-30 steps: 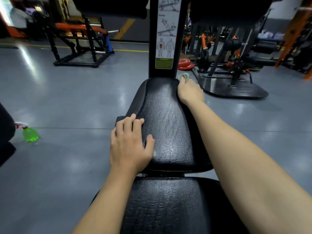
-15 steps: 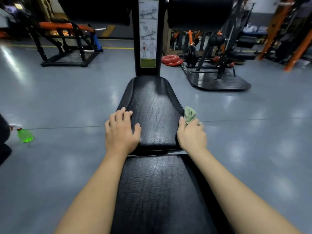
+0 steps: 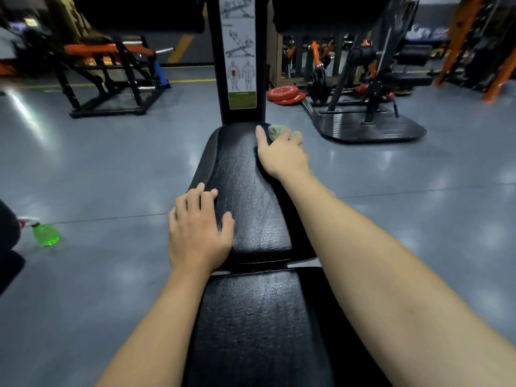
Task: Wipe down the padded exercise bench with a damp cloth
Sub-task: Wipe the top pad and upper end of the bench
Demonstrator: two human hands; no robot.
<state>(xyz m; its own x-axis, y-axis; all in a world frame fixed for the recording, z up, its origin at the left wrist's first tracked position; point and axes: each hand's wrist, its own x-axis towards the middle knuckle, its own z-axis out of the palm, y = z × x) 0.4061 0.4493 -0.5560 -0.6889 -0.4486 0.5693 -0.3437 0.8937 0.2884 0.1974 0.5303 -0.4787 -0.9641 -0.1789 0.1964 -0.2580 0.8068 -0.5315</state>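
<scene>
The left grip lies palm down, fingers straight and slightly spread. The bare right arm stretches forward, right grip curled round a crumpled pale green cloth.

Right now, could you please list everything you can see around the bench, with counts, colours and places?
bench pads: two, black, centre, end to end
cloth: one, pale green, far pad's far right edge
instruction label: one, white and green, on black post
spray bottle: one, green, on grey floor, left
weight plates: at least two, red, floor, back right
machines: several, black and orange, background
left hand: rests on far pad's near left edge
right hand: holds cloth
</scene>
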